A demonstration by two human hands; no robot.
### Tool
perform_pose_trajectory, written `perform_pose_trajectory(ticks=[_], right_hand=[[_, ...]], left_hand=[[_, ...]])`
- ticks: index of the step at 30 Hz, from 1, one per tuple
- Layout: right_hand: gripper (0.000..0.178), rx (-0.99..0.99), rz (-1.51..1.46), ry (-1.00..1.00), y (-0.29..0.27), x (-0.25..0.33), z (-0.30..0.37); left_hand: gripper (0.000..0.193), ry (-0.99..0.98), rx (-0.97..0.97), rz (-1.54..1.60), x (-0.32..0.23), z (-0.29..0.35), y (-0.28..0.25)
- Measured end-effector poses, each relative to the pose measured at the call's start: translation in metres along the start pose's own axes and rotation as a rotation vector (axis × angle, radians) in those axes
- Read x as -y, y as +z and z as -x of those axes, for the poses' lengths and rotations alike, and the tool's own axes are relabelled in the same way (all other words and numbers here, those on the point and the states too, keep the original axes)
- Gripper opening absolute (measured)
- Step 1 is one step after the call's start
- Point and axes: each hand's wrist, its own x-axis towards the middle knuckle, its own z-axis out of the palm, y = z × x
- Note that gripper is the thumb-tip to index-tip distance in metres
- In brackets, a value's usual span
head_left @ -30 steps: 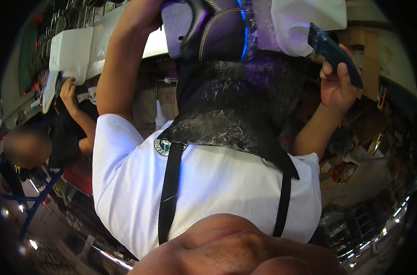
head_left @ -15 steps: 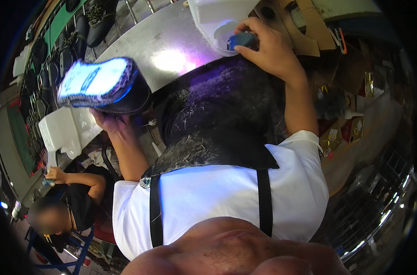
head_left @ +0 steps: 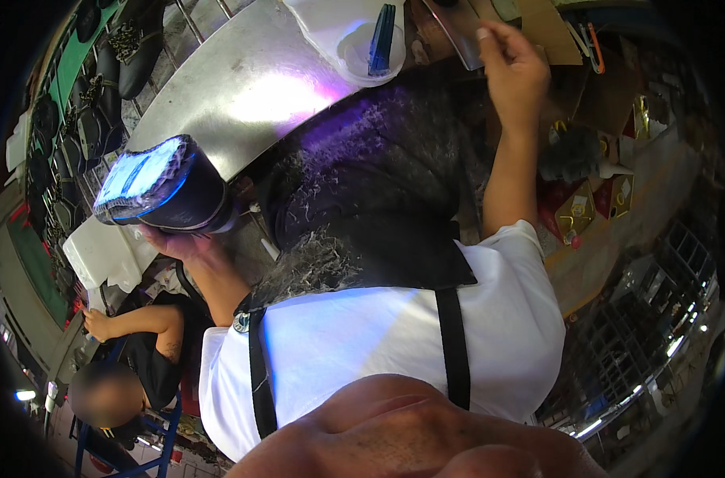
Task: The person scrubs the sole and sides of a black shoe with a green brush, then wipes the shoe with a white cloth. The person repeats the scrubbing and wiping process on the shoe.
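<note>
My left hand [head_left: 188,243] grips a dark shoe upper [head_left: 188,187] from below, at the left of the bench. Its pale underside with a ragged edge faces up and glows blue-white under the light. A dark blue brush [head_left: 382,41] leans upright in the white plastic container [head_left: 362,78] at the bench's near edge. Right of the container, my right hand [head_left: 518,68] has its fingertips drawn together at the edge of a curved brownish piece [head_left: 458,32] with a pale rim. The kind of that piece I cannot make out.
The metal bench [head_left: 211,88] curves across the front. Dark shoes [head_left: 139,52] stand on a rack at the far left, with a white plastic jug [head_left: 103,251] nearer. Cardboard [head_left: 550,32] lies at the right. A co-worker [head_left: 151,342] sits at the lower left.
My right hand has let go of the brush, which now stands in the container, and has moved right to the brownish piece. The shoe upper has come lower and tilted in my left hand.
</note>
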Motion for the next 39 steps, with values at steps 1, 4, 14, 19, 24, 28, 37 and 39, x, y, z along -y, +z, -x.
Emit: perform_pose_trajectory(ticks=[1, 4, 14, 19, 24, 28, 37, 39], right_hand=[[0.030, 0.071, 0.183, 0.020, 0.002, 0.001, 0.009], [0.035, 0.224, 0.546, -0.166, 0.029, -0.016, 0.027], [0.031, 0.025, 0.516, -0.006, 0.026, 0.009, 0.043], [0.023, 0.081, 0.082, -0.481, 0.038, 0.070, 0.075], [0.031, 0.332, -0.226, -0.708, 0.078, 0.114, 0.073], [0.035, 0.421, -0.302, -0.690, 0.120, 0.128, 0.075], [0.038, 0.549, -0.363, -0.724, 0.135, 0.120, 0.069], [0.040, 0.530, -0.389, -0.724, 0.131, 0.110, 0.072]], left_hand=[[0.085, -0.009, -0.019, -0.002, 0.000, 0.000, 0.003], [0.080, -0.192, 0.235, 0.385, -0.004, 0.002, 0.011], [0.046, -0.166, -0.232, 0.020, -0.004, 0.016, 0.056], [0.045, -0.214, -0.275, -0.040, -0.009, 0.029, 0.074], [0.043, -0.291, -0.344, -0.035, -0.008, 0.038, 0.072], [0.043, -0.368, -0.319, -0.059, -0.008, 0.047, 0.093], [0.046, -0.304, -0.285, -0.123, -0.009, 0.052, 0.083], [0.045, -0.282, -0.250, -0.102, -0.008, 0.052, 0.089]])
